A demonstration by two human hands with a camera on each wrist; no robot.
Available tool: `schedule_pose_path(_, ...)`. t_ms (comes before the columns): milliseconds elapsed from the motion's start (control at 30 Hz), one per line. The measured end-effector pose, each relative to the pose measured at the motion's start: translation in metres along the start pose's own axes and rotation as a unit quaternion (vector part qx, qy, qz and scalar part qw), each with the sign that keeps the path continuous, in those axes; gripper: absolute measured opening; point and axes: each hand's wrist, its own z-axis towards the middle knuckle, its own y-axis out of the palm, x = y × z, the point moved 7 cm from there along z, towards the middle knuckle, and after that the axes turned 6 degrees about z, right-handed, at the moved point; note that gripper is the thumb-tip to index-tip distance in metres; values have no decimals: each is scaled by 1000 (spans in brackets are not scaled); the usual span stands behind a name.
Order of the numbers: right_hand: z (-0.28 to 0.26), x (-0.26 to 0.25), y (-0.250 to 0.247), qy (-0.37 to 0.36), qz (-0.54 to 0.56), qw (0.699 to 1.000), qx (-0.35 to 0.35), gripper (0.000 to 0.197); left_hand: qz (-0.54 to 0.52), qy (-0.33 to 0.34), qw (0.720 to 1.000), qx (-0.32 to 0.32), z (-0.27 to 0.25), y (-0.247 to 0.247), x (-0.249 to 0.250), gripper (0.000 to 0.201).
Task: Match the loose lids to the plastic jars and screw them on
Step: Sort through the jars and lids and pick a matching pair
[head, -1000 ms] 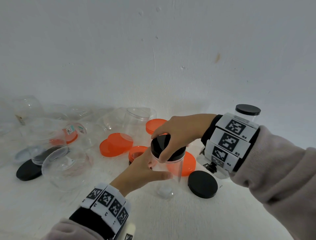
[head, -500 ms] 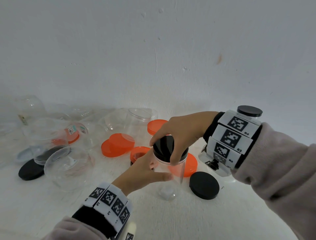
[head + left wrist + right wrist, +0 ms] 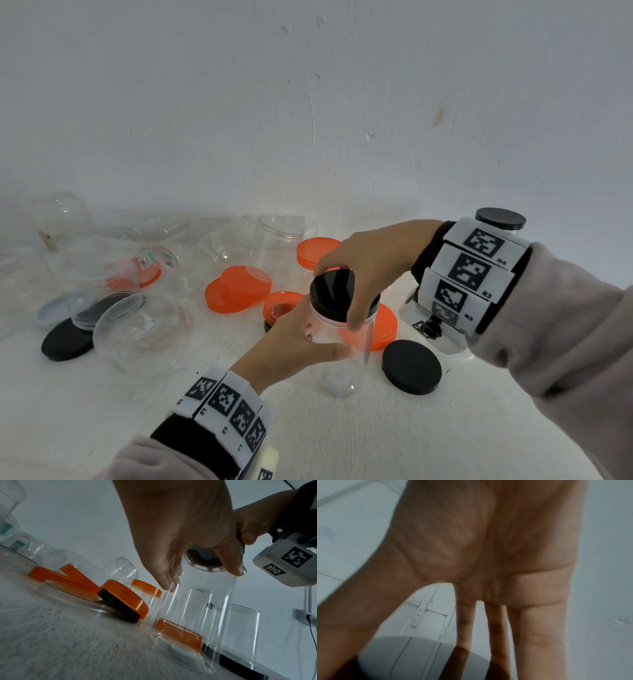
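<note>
Near the middle of the white counter (image 3: 394,442), right hand (image 3: 373,253) curled over the black lid (image 3: 330,291), fingers (image 3: 356,315) and thumb gripping its rim on top of the clear jar (image 3: 342,359). Left hand (image 3: 291,346) wrapped around the jar's wall just below the lid, thumb (image 3: 337,353) across the front; jar upright, base on the counter. Just behind the jar, a large orange lid (image 3: 385,329) lying flat; beside it toward the right edge, a loose black lid (image 3: 411,367). Toward the back wall, two stacked orange lids (image 3: 239,289), a smaller orange lid (image 3: 282,305) resting on something black, and several empty clear jars (image 3: 277,240) lying and standing. Toward the left edge, a round clear jar (image 3: 140,334) on its side, touching another black lid (image 3: 65,339). Behind the right wrist, a closed jar with a black cap (image 3: 500,219).
</note>
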Motion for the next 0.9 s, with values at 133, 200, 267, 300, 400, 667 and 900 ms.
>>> schedule_pose_path(133,-1,0,-2,-6,-8,999,36,81,4,1,1000,8,-1,0,0,81)
schedule_pose_path(200,1,0,-2,-10,-8,999,48,81,2,3,1000,10,-1,0,0,83)
schedule_pose_path(267,1,1,-1,-14,-1,998,62,81,4,3,1000,7,-1,0,0,84)
schedule_pose_path(300,1,2,-1,-14,2,998,69,81,7,3,1000,5,-1,1,0,85)
schedule_pose_path(400,3,4,0,-7,7,996,89,79,6,3,1000,5,0,2,1,87)
schedule_pose_path(667,5,2,2,-25,33,999,24,75,1,-9,1000,-5,1,1,1,91)
schedule_pose_path(900,0,-6,-2,-81,19,995,64,71,-16,-4,1000,16,3,5,0,78)
